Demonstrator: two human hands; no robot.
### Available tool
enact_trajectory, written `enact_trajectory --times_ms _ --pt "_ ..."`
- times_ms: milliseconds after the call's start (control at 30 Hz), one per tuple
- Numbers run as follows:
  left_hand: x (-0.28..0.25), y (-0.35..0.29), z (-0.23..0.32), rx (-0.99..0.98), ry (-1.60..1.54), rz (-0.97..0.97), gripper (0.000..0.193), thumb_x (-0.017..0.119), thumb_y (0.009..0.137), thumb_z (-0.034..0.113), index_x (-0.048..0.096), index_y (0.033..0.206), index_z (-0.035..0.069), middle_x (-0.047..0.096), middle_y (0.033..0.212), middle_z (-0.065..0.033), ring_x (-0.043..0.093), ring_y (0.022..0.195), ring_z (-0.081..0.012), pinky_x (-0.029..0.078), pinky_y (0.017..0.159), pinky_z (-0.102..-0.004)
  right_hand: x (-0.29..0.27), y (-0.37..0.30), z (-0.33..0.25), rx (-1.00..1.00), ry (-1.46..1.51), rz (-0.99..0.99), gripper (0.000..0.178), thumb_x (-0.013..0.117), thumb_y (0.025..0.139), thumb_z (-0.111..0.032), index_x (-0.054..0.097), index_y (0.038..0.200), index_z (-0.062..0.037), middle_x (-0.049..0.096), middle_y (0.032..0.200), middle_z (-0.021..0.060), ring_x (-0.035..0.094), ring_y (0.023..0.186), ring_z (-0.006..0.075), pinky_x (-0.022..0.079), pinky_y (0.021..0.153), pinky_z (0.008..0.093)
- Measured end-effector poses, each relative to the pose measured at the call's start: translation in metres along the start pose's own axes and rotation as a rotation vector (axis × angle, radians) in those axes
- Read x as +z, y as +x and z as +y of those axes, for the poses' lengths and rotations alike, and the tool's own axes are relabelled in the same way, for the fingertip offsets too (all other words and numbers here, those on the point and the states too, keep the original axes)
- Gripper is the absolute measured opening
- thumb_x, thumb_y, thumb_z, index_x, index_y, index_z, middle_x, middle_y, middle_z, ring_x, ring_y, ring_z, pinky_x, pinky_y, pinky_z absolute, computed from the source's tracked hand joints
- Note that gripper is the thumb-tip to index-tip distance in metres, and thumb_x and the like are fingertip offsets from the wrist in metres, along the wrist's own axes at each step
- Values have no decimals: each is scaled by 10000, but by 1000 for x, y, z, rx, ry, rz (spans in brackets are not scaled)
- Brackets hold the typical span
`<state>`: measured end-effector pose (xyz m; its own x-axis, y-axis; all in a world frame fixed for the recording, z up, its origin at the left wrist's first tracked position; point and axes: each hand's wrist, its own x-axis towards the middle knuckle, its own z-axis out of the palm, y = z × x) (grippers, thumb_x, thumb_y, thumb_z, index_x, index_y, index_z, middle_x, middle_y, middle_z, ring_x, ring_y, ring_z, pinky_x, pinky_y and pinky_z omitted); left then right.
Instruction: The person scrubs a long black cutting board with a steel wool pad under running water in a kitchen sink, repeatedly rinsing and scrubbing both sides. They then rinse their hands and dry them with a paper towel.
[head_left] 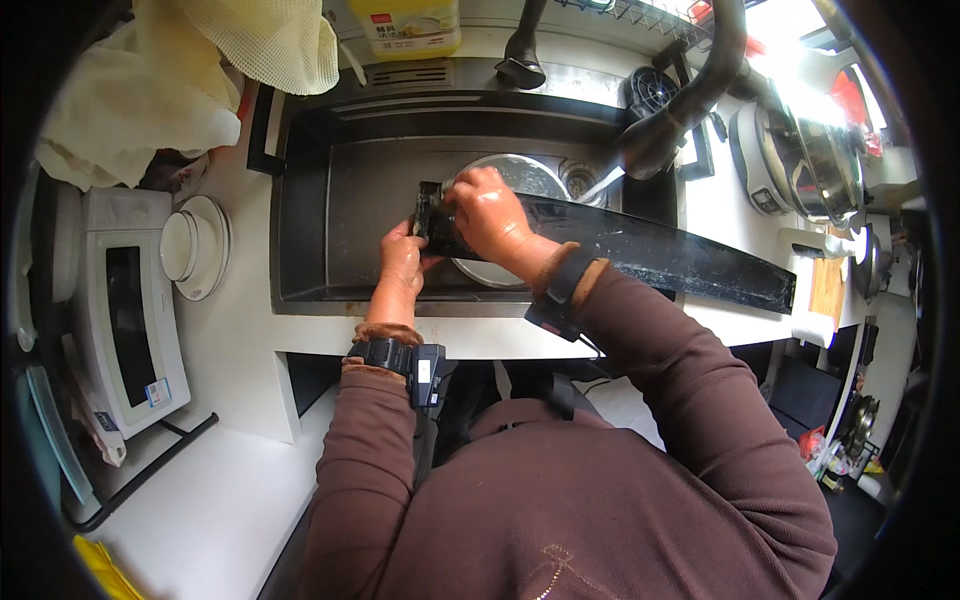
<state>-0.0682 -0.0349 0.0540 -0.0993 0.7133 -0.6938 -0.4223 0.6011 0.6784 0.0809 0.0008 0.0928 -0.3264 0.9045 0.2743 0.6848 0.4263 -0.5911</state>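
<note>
While the left hand [402, 256] clamps its fingers on the nine-o'clock end of a long black panel [650, 245], the right hand [492, 215] curls its fingers at that hand's two o'clock; whether they grip anything cannot be told. The panel crosses a round bowl [538, 178] in the dark sink [370, 185], toward four o'clock.
</note>
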Motion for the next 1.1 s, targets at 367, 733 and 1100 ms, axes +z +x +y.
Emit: enact_trajectory --times_ms 367,733,1100 --pt "-2 4 -5 59 49 124 456 429 765 -54 624 1170 21 666 1006 -102 667 801 -224 593 597 -374 20 24 15 -114 -302 -130 192 608 782 -126 672 963 -124 622 1035 86 560 1031 288 495 797 401" --pt "-1 19 -7 15 -23 133 554 419 747 -84 609 1240 80 656 1070 -94 650 893 -254 573 663 -434 -75 -43 84 298 -527 -282 87 508 855 -82 566 919 -76 570 1026 175 608 912 374 517 756 445" --pt "27 45 -42 -174 -573 290 351 490 839 168 584 1161 67 636 1117 -135 614 1026 -331 514 867 -516 -39 -89 49 192 -62 -118 471 628 825 -152 532 1276 -59 364 1466 205 368 1338 391 371 1054 481"
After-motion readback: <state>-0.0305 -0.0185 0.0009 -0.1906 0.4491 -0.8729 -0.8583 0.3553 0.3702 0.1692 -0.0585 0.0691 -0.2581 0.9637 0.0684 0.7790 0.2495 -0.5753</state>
